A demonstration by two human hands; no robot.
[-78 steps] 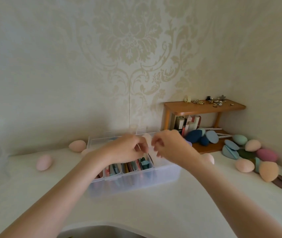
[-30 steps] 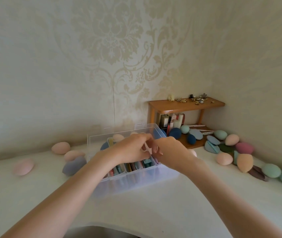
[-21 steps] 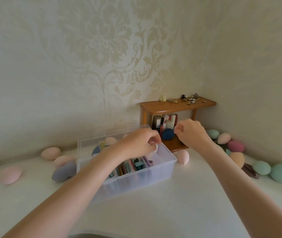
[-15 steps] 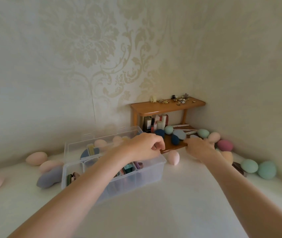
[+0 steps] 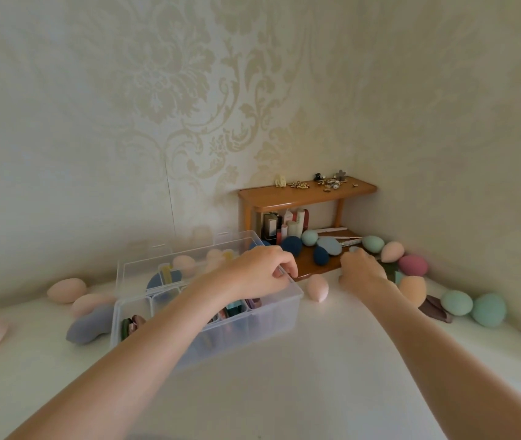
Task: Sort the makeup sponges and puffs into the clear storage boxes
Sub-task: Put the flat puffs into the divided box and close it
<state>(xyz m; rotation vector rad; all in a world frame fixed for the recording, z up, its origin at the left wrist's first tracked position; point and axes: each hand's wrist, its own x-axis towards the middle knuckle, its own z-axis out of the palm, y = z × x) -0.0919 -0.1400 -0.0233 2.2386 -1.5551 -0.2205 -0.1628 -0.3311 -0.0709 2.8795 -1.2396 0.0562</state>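
A clear storage box [image 5: 284,314] with dividers stands mid-table, with flat puffs on edge in its front compartments and pale sponges at the back. My left hand [image 5: 260,271] hovers over its right far corner with fingers curled; what they hold is hidden. My right hand [image 5: 362,269] reaches into the sponge pile by the wooden shelf [image 5: 306,195]. Its fingers curl around a blue-grey puff [image 5: 353,249], of which only a tip shows. A pink sponge [image 5: 317,288] lies between box and right hand.
Peach [image 5: 413,290], magenta [image 5: 413,265] and teal sponges [image 5: 457,302] line the right wall. Navy sponges [image 5: 291,246] sit on the lower shelf among cosmetics. Left of the box lie a lavender sponge [image 5: 87,325] and pink sponges [image 5: 66,290].
My right hand left the box and went right to the sponge pile by the shelf. My left hand stayed at the box. The view turned to the right.
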